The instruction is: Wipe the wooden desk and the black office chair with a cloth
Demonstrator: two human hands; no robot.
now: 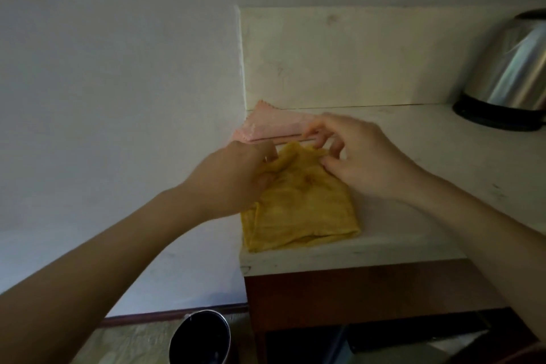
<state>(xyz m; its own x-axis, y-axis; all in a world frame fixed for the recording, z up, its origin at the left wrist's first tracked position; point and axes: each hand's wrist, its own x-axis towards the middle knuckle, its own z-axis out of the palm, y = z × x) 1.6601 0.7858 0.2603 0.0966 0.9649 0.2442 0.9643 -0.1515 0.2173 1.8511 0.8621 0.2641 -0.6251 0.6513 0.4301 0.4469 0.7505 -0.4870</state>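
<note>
Left forearm crosses low. Left hand grips the bunched far edge of yellow cloth; right hand pinches the same edge. Cloth folded, creased, on pale counter beside wall.

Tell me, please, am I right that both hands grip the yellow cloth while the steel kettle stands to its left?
Not quite: the head view shows the steel kettle to the right of the yellow cloth, not its left. The left hand and right hand do both grip that cloth.
</note>
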